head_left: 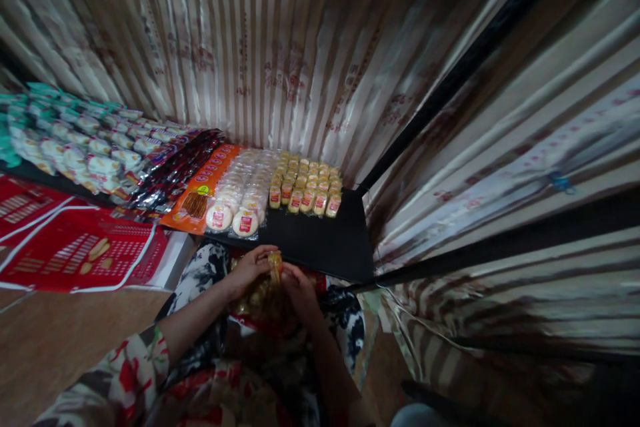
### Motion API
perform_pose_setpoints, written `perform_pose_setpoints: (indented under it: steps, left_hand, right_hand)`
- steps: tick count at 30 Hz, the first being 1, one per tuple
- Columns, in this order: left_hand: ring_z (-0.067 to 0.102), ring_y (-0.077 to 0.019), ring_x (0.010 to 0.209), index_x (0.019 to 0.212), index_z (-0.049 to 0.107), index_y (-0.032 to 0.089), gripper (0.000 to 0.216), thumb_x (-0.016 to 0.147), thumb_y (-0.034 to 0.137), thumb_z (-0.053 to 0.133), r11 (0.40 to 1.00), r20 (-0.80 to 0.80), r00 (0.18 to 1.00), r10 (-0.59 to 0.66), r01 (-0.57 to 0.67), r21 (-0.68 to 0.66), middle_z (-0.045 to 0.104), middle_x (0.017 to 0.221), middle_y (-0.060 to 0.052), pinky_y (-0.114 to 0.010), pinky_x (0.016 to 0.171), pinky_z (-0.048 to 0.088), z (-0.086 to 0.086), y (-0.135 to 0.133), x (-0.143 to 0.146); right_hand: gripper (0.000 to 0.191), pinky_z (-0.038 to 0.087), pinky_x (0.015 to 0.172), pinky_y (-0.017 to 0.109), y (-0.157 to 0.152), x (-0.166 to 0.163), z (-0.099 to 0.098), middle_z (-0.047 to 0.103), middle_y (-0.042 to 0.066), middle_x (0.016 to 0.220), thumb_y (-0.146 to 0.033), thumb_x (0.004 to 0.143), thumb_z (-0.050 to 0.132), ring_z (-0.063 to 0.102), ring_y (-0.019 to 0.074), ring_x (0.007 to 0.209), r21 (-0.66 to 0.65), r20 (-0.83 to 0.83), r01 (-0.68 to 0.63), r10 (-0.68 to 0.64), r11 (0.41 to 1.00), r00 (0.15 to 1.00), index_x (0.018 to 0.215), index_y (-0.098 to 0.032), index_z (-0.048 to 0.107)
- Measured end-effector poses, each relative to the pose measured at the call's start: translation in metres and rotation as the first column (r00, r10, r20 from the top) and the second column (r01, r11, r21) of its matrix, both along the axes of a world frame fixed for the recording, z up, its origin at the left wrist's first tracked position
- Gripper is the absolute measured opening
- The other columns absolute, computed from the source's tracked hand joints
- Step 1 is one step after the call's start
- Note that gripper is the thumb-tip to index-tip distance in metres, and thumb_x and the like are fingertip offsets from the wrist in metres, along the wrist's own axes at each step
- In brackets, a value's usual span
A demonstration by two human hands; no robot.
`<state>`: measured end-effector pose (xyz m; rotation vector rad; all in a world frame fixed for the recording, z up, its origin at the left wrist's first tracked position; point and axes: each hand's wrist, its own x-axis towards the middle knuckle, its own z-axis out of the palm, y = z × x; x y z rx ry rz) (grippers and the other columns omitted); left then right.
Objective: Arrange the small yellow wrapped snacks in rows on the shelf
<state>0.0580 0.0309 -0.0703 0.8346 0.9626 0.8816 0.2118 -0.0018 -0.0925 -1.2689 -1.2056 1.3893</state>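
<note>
Between my hands, over my lap, is a small yellow-wrapped snack packet (275,265). The fingers of my left hand (253,267) are closed on its left side. My right hand (299,287) pinches the packet from the right. Beneath them a bag of similar gold-coloured packets (260,303) rests on my lap, partly covered by my hands and dim. Just ahead, similar yellow snack packets (307,185) stand in neat rows on a black shelf (325,240). Beside these rows, to the left, are round white cakes in clear wrappers (245,221).
Left of the cakes lie an orange snack bag (193,203), dark shiny packets (170,163) and many white-and-green packets (85,137). A red printed bag (95,247) is at lower left. A striped curtain (280,47) hangs behind; a black pole (425,120) slants at the shelf's right corner.
</note>
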Motion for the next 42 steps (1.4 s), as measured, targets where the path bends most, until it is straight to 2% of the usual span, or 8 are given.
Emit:
perform_pose_setpoints:
  steps: [10,16,20,24,27,30,32,42]
  left_hand:
    - [0.058,-0.0189,0.102,0.114,0.054,0.019,0.052,0.064,0.02,0.068,0.999,0.168,0.985,-0.044,0.048,-0.02,0.054,0.125,-0.01,-0.032,0.088,0.044,0.018,0.014,0.022]
    - [0.06,-0.0117,0.077,0.125,0.045,0.017,0.062,0.066,0.02,0.065,0.998,-0.004,1.0,0.0,0.0,0.059,0.064,0.091,-0.003,-0.027,0.076,0.047,0.023,0.03,0.051]
    - [0.058,-0.0097,0.076,0.131,0.036,0.017,0.072,0.065,0.012,0.063,0.985,-0.091,0.996,0.009,0.007,0.174,0.062,0.094,-0.003,-0.024,0.073,0.047,0.016,0.05,0.071]
    - [0.059,-0.0117,0.08,0.124,0.043,0.014,0.058,0.067,0.008,0.056,0.955,-0.252,0.968,0.0,0.075,0.288,0.06,0.1,-0.006,-0.027,0.075,0.049,0.014,0.064,0.081]
    - [0.057,-0.0156,0.091,0.119,0.047,0.017,0.047,0.072,0.012,0.052,0.897,-0.449,0.874,0.184,0.038,0.441,0.057,0.108,-0.008,-0.031,0.082,0.048,0.019,0.064,0.079]
    - [0.054,-0.0191,0.097,0.117,0.048,0.017,0.04,0.077,0.016,0.047,0.804,-0.571,0.694,0.438,-0.019,0.595,0.053,0.113,-0.009,-0.037,0.088,0.046,0.022,0.058,0.071]
    - [0.052,-0.0202,0.101,0.114,0.05,0.017,0.036,0.079,0.016,0.043,0.774,-0.59,0.638,0.494,-0.015,0.633,0.053,0.112,-0.01,-0.04,0.093,0.043,0.021,0.056,0.065]
    - [0.033,-0.0195,0.128,0.122,0.046,0.014,0.041,0.083,0.017,0.035,0.8,-0.561,0.656,0.504,-0.11,0.59,0.04,0.135,-0.011,-0.04,0.11,0.025,-0.009,0.076,0.046]
  right_hand:
    - [0.047,0.052,0.074,0.031,0.014,0.028,0.018,0.064,0.009,0.101,-0.039,0.066,0.066,0.065,0.0178,0.081,-0.102,-0.076,0.244,-0.252,0.964,0.965,0.107,-0.017,0.057]
    - [0.044,0.054,0.071,0.03,0.027,0.043,0.012,0.066,0.008,0.102,-0.038,0.067,0.063,0.065,0.0173,0.08,0.053,0.025,0.304,-0.306,0.951,0.952,0.108,-0.019,0.06]
    - [0.037,0.054,0.072,0.032,0.038,0.058,0.012,0.07,0.005,0.092,-0.035,0.069,0.062,0.066,0.0192,0.081,0.148,0.127,0.26,-0.279,0.954,0.952,0.104,-0.021,0.063]
    - [0.031,0.054,0.069,0.031,0.051,0.066,0.018,0.07,0.004,0.088,-0.034,0.07,0.06,0.066,0.0199,0.081,0.174,0.235,0.223,-0.26,0.959,0.937,0.098,-0.022,0.064]
    - [0.027,0.053,0.067,0.03,0.065,0.059,0.018,0.07,0.004,0.086,-0.033,0.071,0.059,0.065,0.0193,0.08,0.193,0.24,0.237,-0.28,0.952,0.929,0.094,-0.022,0.064]
    - [0.025,0.052,0.067,0.03,0.083,0.041,0.015,0.069,0.003,0.082,-0.032,0.072,0.058,0.065,0.018,0.075,0.216,0.241,0.247,-0.297,0.944,0.924,0.093,-0.02,0.063]
    - [0.025,0.052,0.068,0.029,0.098,0.027,0.013,0.069,0.003,0.082,-0.031,0.073,0.056,0.064,0.0174,0.075,0.229,0.263,0.245,-0.302,0.942,0.916,0.094,-0.02,0.062]
    - [0.028,0.051,0.07,0.028,0.151,-0.025,0.006,0.064,0.005,0.094,-0.026,0.076,0.05,0.062,0.016,0.08,0.301,0.435,0.171,-0.295,0.938,0.851,0.102,-0.022,0.059]
